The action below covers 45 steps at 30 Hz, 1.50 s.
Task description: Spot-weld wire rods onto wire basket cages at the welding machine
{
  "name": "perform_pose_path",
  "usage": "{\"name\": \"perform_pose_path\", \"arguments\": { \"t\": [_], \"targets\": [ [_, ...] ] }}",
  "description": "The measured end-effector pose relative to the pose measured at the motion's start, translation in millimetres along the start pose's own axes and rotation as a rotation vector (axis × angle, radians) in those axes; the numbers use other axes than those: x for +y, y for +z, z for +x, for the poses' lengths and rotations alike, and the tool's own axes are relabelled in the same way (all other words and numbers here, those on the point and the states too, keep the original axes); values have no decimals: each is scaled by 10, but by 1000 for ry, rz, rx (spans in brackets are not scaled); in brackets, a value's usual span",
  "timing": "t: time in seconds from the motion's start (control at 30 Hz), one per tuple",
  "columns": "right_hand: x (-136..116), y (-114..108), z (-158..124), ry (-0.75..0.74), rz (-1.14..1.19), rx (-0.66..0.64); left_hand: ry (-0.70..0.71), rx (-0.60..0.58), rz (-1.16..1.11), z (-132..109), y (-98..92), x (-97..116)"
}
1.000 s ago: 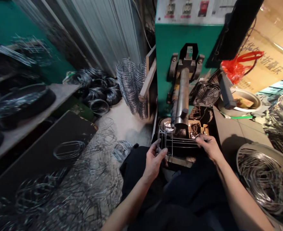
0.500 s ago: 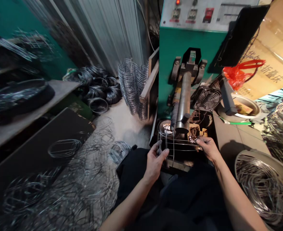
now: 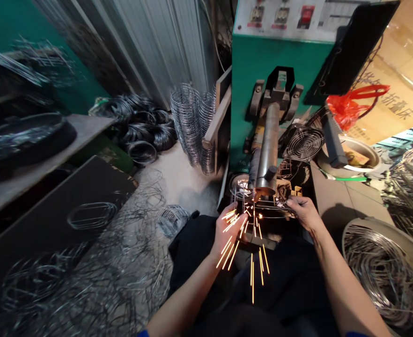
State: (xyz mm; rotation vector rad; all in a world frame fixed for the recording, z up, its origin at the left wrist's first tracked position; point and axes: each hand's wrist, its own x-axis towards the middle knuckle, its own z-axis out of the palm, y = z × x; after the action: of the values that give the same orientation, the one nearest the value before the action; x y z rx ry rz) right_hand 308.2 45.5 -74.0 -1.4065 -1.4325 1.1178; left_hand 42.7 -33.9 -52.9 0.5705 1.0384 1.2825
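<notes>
A thin metal wire frame [image 3: 276,216] spans the gap between my hands, just under the tip of the welding machine's cylindrical arm [image 3: 271,140]. My left hand [image 3: 224,232] is closed around the left end of this frame. Its right end is pinched between the thumb and fingers of my right hand [image 3: 305,213]. Bright orange sparks [image 3: 252,271] spray from the arm's tip down over my left hand and toward my lap. Glare and sparks hide part of the frame and the contact spot.
The green machine body [image 3: 252,61] stands in front. Stacked wire rings [image 3: 188,124] are at its left, and loose wire pieces [image 3: 122,271] litter the floor. On the right are a bucket of wire rings [image 3: 371,262], a white tub [image 3: 370,161] and a cardboard box [image 3: 403,79].
Sparks now burst at the arm's tip where none showed before. Both hands keep their hold on the wire frame and have barely moved. The camera view has shifted slightly.
</notes>
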Motion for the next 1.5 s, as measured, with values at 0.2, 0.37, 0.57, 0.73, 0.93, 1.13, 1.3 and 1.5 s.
{"name": "perform_pose_path", "arguments": {
  "t": [0.2, 0.37, 0.57, 0.73, 0.93, 1.13, 1.3, 1.5],
  "targets": [
    [1, 31, -86, -69, 49, 129, 19, -54, 37, -10, -47, 26],
    [-84, 173, -376, -288, -113, 316, 31, -68, 16, 11, -111, -35],
    [-194, 364, -543, -379, -232, 312, 24, -8, -17, -5, -71, -70],
    [-277, 448, -542, -364, -246, 370, 38, 27, -40, -37, -18, -42],
    [-274, 483, -417, -364, -273, 359, 62, 35, -60, 43, 0, -24],
    [-242, 505, -293, -365, -219, 360, 91, 32, -70, 143, 13, 12],
    [-239, 468, -252, -361, -224, 350, 88, 36, -68, 183, 55, 14],
    [-211, 416, -228, -358, -238, 362, 96, 43, -72, 216, 100, -19]
  ]
}}
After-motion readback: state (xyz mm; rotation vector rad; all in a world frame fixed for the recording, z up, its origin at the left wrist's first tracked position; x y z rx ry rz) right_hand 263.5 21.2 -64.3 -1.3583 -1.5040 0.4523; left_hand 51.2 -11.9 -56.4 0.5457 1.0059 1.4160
